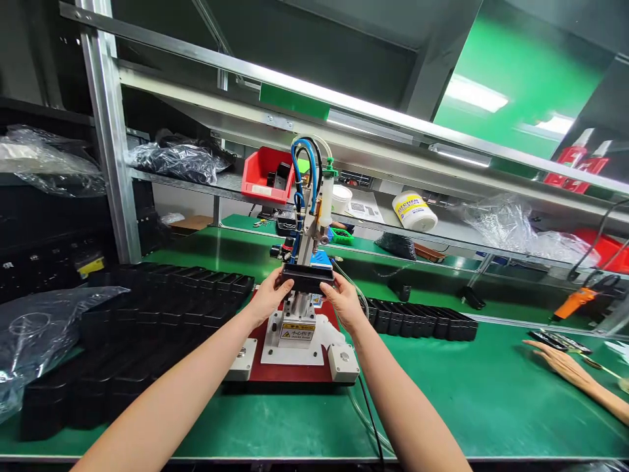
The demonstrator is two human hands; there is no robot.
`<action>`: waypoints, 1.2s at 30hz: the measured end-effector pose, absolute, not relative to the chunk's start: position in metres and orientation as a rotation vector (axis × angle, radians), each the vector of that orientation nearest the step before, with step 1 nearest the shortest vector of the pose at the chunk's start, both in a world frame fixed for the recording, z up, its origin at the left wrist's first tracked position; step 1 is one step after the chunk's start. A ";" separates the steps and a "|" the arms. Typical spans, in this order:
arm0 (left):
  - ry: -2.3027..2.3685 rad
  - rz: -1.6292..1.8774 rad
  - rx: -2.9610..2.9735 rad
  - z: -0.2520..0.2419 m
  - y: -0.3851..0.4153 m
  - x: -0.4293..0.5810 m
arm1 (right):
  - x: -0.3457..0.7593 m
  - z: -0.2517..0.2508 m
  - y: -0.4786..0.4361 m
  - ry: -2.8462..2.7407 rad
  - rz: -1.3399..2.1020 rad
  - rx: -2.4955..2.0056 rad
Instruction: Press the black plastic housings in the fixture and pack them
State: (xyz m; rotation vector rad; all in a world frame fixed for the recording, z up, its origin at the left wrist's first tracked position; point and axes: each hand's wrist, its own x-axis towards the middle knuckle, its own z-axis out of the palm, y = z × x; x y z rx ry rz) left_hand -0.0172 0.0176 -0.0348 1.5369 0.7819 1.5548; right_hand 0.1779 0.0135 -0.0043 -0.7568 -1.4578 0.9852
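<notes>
Between my two hands is a black rectangular plastic housing (308, 278), open on its upper side. My left hand (269, 298) grips its left end, thumb in front. On the right end, my right hand (344, 300) has the same kind of hold. The housing is level, right at the upright of a small pneumatic press (307, 246) with blue and black hoses. Whether it rests on the press or is only held there, I cannot tell. Below it are the press's white base plate (293, 354) and two button boxes (344, 364) on a red board.
Rows of black housings (167, 314) cover the bench at left, and another row (422, 319) stands at right. Another person's hand (560, 360) lies on the green bench at far right, below an orange electric screwdriver (574, 303). A shelf holds a red bin (266, 176) and a white tub (415, 212).
</notes>
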 end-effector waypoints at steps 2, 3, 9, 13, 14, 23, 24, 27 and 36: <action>0.784 1.564 1.520 -0.034 0.018 -0.017 | 0.177 -0.006 0.014 -1.435 1.002 -0.738; 0.786 1.564 1.514 -0.034 0.019 -0.017 | 0.177 -0.007 0.015 -1.422 1.010 -0.730; 0.824 1.538 1.510 -0.025 0.024 -0.018 | 0.173 -0.014 0.018 -1.359 1.045 -0.687; 0.851 1.541 1.516 -0.018 0.020 -0.018 | 0.171 -0.008 0.016 -1.340 1.060 -0.665; 0.857 1.545 1.523 -0.017 0.017 -0.018 | 0.171 -0.007 0.014 -1.339 1.064 -0.663; 1.002 1.664 1.614 -0.034 -0.010 -0.013 | 0.169 -0.019 -0.004 -1.131 1.130 -0.666; 1.017 1.673 1.633 -0.035 -0.009 -0.013 | 0.168 -0.018 -0.002 -1.115 1.128 -0.660; 1.026 1.693 1.691 -0.034 -0.006 -0.012 | 0.164 -0.011 0.006 -1.090 1.136 -0.630; 0.961 1.916 1.988 -0.037 -0.056 0.000 | 0.157 -0.009 -0.037 -1.102 1.161 -0.595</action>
